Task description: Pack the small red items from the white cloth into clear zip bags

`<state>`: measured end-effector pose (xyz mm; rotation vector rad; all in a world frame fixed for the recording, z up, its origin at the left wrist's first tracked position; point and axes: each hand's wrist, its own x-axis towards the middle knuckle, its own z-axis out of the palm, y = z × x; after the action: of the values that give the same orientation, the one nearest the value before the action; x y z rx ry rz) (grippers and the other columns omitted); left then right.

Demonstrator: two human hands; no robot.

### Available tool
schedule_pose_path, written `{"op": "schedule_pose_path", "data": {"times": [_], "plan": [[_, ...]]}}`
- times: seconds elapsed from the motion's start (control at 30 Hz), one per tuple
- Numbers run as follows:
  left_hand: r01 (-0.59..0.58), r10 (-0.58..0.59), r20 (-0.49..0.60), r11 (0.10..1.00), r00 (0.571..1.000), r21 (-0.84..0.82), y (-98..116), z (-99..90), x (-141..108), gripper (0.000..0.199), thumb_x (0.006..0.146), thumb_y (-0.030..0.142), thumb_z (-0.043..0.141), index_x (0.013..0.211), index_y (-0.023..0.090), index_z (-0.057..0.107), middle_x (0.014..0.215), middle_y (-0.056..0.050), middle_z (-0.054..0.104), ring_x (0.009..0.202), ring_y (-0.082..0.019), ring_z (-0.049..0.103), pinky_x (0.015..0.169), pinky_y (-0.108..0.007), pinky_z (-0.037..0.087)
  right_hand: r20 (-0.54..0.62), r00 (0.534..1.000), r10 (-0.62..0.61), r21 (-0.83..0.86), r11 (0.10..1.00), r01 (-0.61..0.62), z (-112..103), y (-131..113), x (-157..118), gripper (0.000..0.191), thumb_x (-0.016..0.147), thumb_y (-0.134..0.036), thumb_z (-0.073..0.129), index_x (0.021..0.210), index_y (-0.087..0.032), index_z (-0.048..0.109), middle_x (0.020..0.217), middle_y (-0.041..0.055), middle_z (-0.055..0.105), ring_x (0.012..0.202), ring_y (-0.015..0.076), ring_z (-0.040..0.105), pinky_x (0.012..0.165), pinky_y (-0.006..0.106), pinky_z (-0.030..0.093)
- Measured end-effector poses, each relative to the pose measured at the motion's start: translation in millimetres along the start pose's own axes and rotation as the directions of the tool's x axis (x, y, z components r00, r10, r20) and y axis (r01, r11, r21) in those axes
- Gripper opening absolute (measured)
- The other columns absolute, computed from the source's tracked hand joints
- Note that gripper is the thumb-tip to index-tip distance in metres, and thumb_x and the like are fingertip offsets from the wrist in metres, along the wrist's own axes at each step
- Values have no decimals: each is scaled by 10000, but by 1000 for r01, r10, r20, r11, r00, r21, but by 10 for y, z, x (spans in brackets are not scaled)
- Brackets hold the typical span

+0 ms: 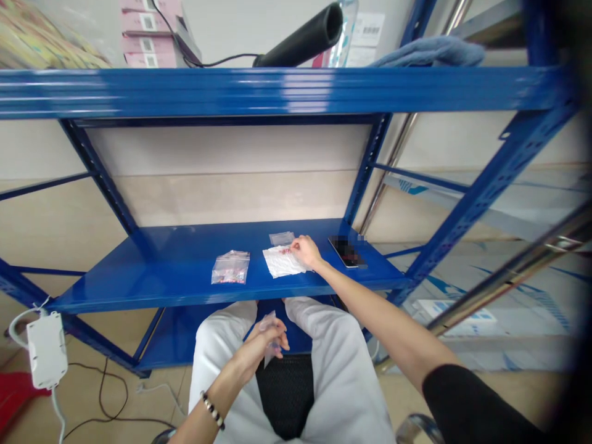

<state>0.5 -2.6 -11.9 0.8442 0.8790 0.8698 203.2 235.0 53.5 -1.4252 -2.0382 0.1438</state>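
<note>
In the head view my left hand (267, 340) hovers above my lap, below the shelf's front edge, with its fingers closed on a small clear plastic bag (268, 320). My right hand (305, 251) is over the right side of a white tissue (281, 265) on the blue shelf. Its fingertips are pinched at a few small reddish pieces (285, 251); whatever sits between them is too small to make out. Left of the tissue lies a clear zip bag (230, 269) with many small colourful pieces inside. Another clear bag (281, 238) lies flat just behind the tissue.
A phone (346, 251) rests on the shelf (171, 259) to the right of my right hand. Overhead, an upper blue beam (208, 92) spans the view, with pink boxes (150, 34) and a black tube (300, 37) above. A white power strip (47, 349) hangs at the left.
</note>
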Motion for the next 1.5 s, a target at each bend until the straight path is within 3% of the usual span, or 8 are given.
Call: {"op": "schedule_pose_path", "data": {"times": [0.13,0.3,0.43,0.53,0.63,0.8,1.3,1.5], "plan": [[-23,24,53,1000,998,-20,52,0,-38,377,749,445,731,950,170,570,778,-52,644,736,-198,680,619,-275,516,-120,991,-61,43,997,67,-204,-307,-273,108,819,-152,617,767,-192,703,859,71,686,860,212,583,851,333,432],[-5,6,118,1000,993,-8,45,30,-112,449,763,439,741,1072,203,515,835,-52,664,797,-232,714,682,-334,560,-95,974,-204,280,934,223,-364,-879,-1294,102,861,-178,594,844,-232,679,873,45,699,907,228,596,872,375,435],[60,-61,167,998,984,12,-4,57,-177,429,740,424,774,1006,177,546,842,-67,667,824,-226,707,707,-338,566,0,997,-75,459,886,67,-274,-1060,-2065,98,873,-220,593,842,-233,685,853,33,714,838,210,627,792,353,455],[96,-105,227,994,968,49,-34,82,-215,402,716,377,801,976,148,596,868,-96,679,861,-222,693,744,-345,561,53,994,100,569,815,-113,-158,-1025,-2335,90,856,-248,610,836,-216,692,835,29,722,794,198,648,706,320,450],[141,-175,261,979,949,145,-63,112,-223,355,700,322,813,941,121,645,900,-125,693,885,-219,681,771,-345,550,62,982,179,611,771,-179,-75,-1013,-2413,93,837,-269,629,839,-203,694,838,37,722,786,196,650,686,313,445],[178,-233,279,962,932,209,-147,90,-168,298,711,321,791,879,94,695,892,-139,703,887,-223,676,752,-325,539,116,990,76,565,815,-128,-21,-1077,-2423,95,837,-266,619,871,-221,695,858,28,721,832,197,643,742,325,452],[136,-148,329,989,933,61,-144,4,-111,427,761,396,768,1051,109,643,925,-149,704,910,-262,695,732,-344,546,111,994,-11,561,826,-53,-97,-1085,-2392,96,843,-227,600,851,-216,695,849,40,705,862,204,615,748,331,446],[100,-123,299,991,946,94,-86,-11,-139,475,728,360,801,1105,129,628,941,-136,697,914,-256,693,728,-331,542,128,989,-77,564,825,-9,-166,-1082,-2386,124,886,-275,595,889,-225,708,848,40,699,845,204,599,721,330,442]]}}
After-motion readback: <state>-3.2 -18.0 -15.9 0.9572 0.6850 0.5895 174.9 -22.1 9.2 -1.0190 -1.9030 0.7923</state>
